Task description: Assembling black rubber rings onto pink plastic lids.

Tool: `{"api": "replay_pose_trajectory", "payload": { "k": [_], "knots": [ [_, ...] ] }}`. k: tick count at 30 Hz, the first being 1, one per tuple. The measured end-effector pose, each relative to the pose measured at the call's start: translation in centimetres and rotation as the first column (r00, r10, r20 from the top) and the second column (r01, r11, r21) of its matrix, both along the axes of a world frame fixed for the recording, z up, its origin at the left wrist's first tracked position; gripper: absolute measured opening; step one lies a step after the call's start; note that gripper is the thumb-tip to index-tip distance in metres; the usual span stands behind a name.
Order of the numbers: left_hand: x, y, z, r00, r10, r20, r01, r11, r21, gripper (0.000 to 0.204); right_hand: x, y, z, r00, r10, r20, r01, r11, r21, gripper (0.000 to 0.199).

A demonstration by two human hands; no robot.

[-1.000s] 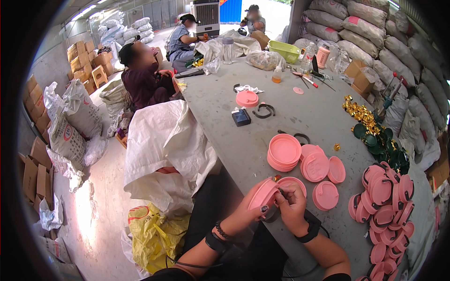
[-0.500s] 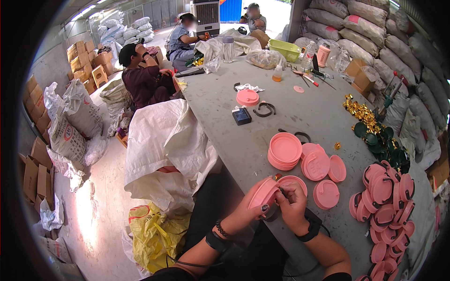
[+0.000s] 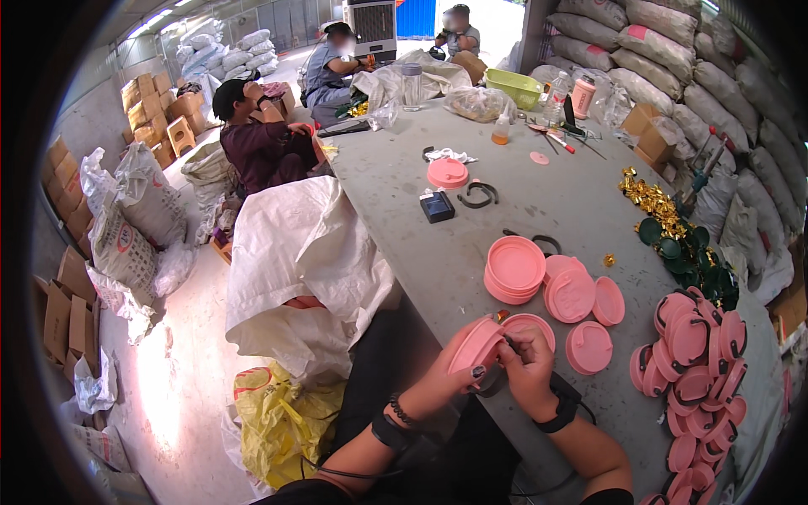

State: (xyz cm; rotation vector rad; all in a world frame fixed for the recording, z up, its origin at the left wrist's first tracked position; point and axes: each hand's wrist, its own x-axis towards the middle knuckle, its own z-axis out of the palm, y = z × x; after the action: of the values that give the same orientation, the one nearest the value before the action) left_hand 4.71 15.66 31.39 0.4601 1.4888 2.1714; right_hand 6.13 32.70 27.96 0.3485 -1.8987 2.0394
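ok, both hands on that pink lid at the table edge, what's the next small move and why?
Probably keep the left hand steadying the pink lid while the right hand presses the small dark piece at its fingertips home against the lid's edge. The lid is tilted toward the right hand, and finished-looking pink lids with black loops are piled at right.

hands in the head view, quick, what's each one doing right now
Left hand: closed around a pink round lid, held on edge.
Right hand: fingers pinched against the lid's inner face; whether they hold a small part cannot be told.
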Motion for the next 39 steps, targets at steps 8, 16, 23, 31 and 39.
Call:
{"api": "replay_pose_trajectory", "payload": {
  "k": [8, 16, 23, 31, 39],
  "knots": [
    [0.05, -0.09, -0.23, 1.000, -0.007, 0.003, 0.007, 1.000, 0.005, 0.100, 0.14, -0.08, -0.27, 1.000, -0.003, 0.021, 0.003, 1.000, -0.020, 0.018],
    [0.04, 0.05, -0.28, 1.000, -0.008, 0.009, 0.008, 1.000, 0.003, 0.101, 0.17, -0.15, 0.00, 1.000, -0.002, 0.020, 0.002, 1.000, -0.018, 0.018],
    [0.07, 0.03, -0.15, 1.000, -0.006, 0.015, 0.006, 1.000, -0.007, 0.101, 0.16, -0.27, 0.53, 1.000, 0.001, 0.006, -0.001, 1.000, -0.017, 0.017],
    [0.02, 0.02, -0.22, 1.000, -0.008, 0.006, 0.008, 1.000, -0.013, 0.102, 0.19, -0.23, 0.42, 1.000, 0.002, 0.010, -0.002, 1.000, -0.005, 0.017],
    [0.07, -0.02, -0.13, 1.000, -0.007, 0.003, 0.007, 1.000, -0.015, 0.101, 0.07, -0.35, 0.46, 1.000, 0.000, -0.014, 0.000, 1.000, 0.004, 0.017]
  ]
}}
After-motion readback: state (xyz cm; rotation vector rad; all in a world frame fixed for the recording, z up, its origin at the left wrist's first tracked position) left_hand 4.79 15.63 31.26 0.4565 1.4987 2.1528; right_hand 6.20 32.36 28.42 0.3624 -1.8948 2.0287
